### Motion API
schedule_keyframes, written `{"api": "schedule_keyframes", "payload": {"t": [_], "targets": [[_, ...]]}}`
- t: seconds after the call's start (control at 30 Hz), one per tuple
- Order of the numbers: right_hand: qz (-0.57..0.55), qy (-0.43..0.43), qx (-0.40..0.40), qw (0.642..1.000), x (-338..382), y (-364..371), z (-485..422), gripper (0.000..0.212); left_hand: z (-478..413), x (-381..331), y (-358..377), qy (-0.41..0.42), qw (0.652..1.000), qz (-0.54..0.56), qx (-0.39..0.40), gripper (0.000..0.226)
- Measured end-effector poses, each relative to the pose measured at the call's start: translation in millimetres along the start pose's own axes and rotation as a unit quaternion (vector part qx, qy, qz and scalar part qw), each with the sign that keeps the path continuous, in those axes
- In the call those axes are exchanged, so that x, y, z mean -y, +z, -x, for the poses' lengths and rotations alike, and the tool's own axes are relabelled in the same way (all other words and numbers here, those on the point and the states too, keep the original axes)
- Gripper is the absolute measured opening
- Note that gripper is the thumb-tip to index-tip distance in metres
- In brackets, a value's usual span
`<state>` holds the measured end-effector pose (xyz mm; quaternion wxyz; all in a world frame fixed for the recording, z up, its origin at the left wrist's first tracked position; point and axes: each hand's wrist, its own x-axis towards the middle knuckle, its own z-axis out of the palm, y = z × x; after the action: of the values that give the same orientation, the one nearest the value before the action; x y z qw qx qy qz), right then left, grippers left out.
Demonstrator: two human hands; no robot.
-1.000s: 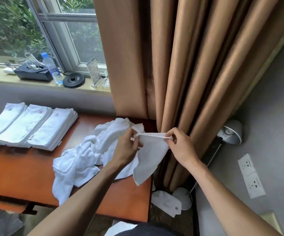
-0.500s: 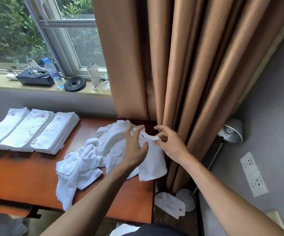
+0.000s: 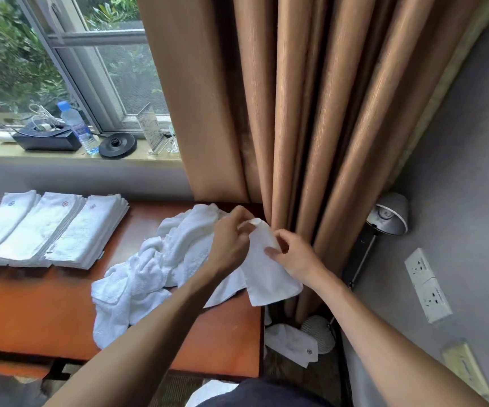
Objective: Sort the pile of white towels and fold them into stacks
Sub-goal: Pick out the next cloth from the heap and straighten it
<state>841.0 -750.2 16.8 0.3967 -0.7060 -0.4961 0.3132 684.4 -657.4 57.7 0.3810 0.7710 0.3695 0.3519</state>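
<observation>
Towel (image 3: 266, 274) hanging between both hands: left hand (image 3: 231, 245) pinching its top corner, right hand (image 3: 296, 254) gripping the edge just beside.

Bare bench (image 3: 32, 312) lies open left of and in front of the crumpled towel pile (image 3: 137, 277). Three folded towel stacks (image 3: 46, 230) stand farther left of the pile, and the curtain (image 3: 310, 127) hangs close against the pile's right side.

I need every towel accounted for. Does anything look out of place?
Yes: one white towel lies on the floor right of the table, below the curtain, apart from the pile and the folded stacks.
</observation>
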Motion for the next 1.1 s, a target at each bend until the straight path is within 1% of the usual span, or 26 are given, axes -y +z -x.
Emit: {"api": "schedule_keyframes", "payload": {"t": [0.03, 0.17, 0.27, 0.4, 0.47, 0.5, 0.63, 0.73, 0.83, 1.0, 1.1], "targets": [[0.018, 0.01, 0.011, 1.0, -5, 1, 3, 0.004, -3, -1, -3, -0.012, 1.0, 0.025, -0.009, 0.022], [0.015, 0.048, 0.002, 0.999, -27, 5, 15, 0.01, -18, 1, -11, -0.035, 0.995, 0.061, -0.067, 0.02], [0.03, 0.048, 0.001, 0.998, -42, 2, 19, 0.005, -26, 11, -19, -0.067, 0.988, 0.074, -0.115, 0.02], [0.082, 0.042, -0.014, 0.996, -54, -7, 25, 0.016, -30, 26, -28, -0.113, 0.976, 0.073, -0.172, 0.02], [0.101, 0.047, -0.012, 0.994, -59, -10, 25, 0.012, -30, 32, -31, -0.137, 0.97, 0.074, -0.189, 0.021], [0.113, 0.049, -0.011, 0.992, -61, -11, 25, 0.008, -30, 34, -32, -0.148, 0.967, 0.075, -0.196, 0.019], [0.135, 0.048, -0.015, 0.99, -62, -18, 25, 0.015, -28, 45, -37, -0.187, 0.956, 0.074, -0.214, 0.006], [0.096, 0.043, -0.003, 0.994, -62, -23, 30, 0.009, -26, 53, -39, -0.21, 0.947, 0.07, -0.231, 0.005], [0.062, 0.043, 0.002, 0.997, -60, -23, 35, 0.018, -24, 57, -39, -0.223, 0.943, 0.067, -0.238, 0.007], [0.012, 0.05, -0.058, 0.997, -63, -24, 38, 0.027, -18, 62, -35, -0.239, 0.936, 0.062, -0.251, 0.007], [-0.022, 0.074, -0.086, 0.993, -67, -28, 38, 0.032, -14, 68, -34, -0.254, 0.93, 0.07, -0.258, 0.007]]}}
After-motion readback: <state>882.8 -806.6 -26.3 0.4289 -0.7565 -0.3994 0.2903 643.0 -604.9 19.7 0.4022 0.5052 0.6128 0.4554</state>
